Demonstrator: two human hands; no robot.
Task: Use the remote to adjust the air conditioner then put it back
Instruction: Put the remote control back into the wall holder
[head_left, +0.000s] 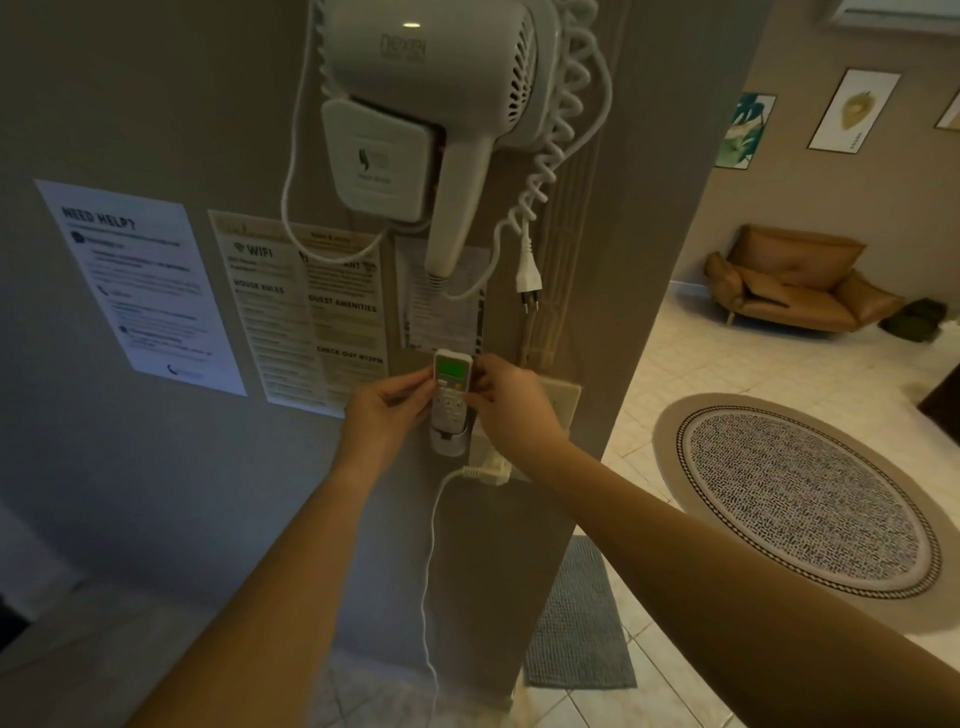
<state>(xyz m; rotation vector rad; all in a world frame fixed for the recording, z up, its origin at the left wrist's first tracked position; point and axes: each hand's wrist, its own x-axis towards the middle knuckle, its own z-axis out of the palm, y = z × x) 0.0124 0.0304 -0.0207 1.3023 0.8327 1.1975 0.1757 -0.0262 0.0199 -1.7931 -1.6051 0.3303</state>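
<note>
A white remote (451, 387) with a lit green screen stands upright in a grey wall holder (448, 440) on the beige wall, its lower end inside the holder. My left hand (382, 415) grips the remote's left edge with its fingertips. My right hand (511, 402) grips the right edge. Part of a white air conditioner (893, 13) shows at the top right corner.
A white wall hair dryer (431, 104) with a coiled cord hangs above the remote. Printed notices (140, 286) are stuck to the wall at left. A plug and white cable (488, 474) sit just below the holder. A round rug (800, 499) and a tan sofa (795, 280) lie to the right.
</note>
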